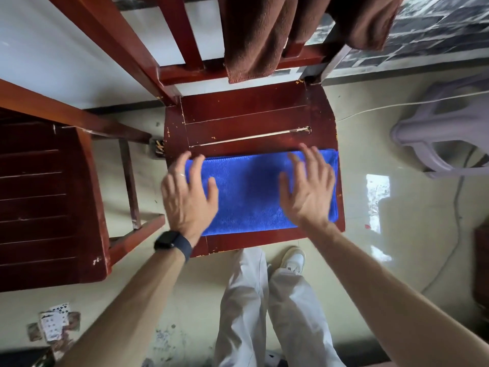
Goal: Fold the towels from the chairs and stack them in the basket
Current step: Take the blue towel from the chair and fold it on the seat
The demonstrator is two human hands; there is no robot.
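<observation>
A blue towel (248, 192), folded into a long strip, lies flat across the front of a red-brown wooden chair seat (246, 117). My left hand (189, 193) rests flat on the towel's left end, fingers spread. Over the towel's right end lies my right hand (308, 186), flat with straight fingers. A brown towel (262, 35) hangs over the chair's backrest. No basket is in view.
A second wooden chair (47, 186) stands close on the left. A pale purple plastic stool (444, 133) and a white cable (391, 107) lie on the tiled floor to the right. Playing cards (54, 324) are scattered at the lower left. My legs stand before the chair.
</observation>
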